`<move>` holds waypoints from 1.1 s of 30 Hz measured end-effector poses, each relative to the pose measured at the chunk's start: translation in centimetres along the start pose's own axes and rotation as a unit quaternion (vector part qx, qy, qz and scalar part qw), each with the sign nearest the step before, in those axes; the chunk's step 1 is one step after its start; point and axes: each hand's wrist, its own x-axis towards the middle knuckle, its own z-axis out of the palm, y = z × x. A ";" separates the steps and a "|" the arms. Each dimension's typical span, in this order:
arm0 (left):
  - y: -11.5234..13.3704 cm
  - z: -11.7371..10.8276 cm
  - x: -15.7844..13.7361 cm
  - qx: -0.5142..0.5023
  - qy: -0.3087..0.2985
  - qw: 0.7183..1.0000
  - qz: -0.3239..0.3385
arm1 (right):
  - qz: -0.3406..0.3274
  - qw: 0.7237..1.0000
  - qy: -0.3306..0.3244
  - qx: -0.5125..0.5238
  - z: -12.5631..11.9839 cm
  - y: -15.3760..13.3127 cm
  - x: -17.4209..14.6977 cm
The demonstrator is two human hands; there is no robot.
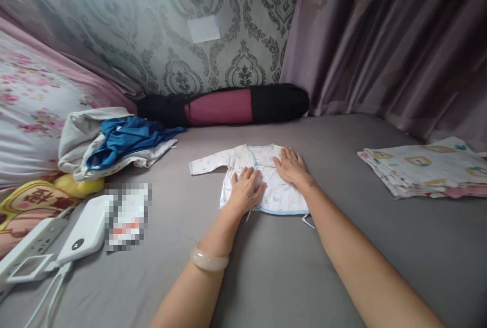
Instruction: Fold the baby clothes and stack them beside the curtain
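Note:
A small white baby top [279,192] with pale blue edging lies spread on the grey bedsheet [274,272]. One sleeve stretches out to the left; the other sleeve does not show beyond the right side, where my right hand covers part of the cloth. My left hand [246,191] rests on the lower left front, fingers a little spread and slightly bent. On the upper right part lies my right hand [291,166], flat with fingers extended. Neither hand grips the cloth. Thin white ties stick out below the hem.
Folded patterned cloths [422,165] lie at right. A blue garment [133,137] tops a clothes heap at left, above a white power bank [87,229], a power strip [34,247] and cables. A black and maroon long bag [220,107] lies along the wall.

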 end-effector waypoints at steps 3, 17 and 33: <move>-0.1 0.1 0.0 0.003 0.010 1.000 0.005 | 0.020 1.000 0.013 -0.005 0.0 0.4 0.0; -1.0 0.1 0.5 0.023 0.055 0.998 -0.033 | 0.018 0.999 -0.022 -0.039 -1.1 -1.3 0.2; -0.7 -0.4 0.4 0.026 0.028 0.998 -0.051 | 0.044 0.999 0.026 0.006 0.5 -5.8 2.6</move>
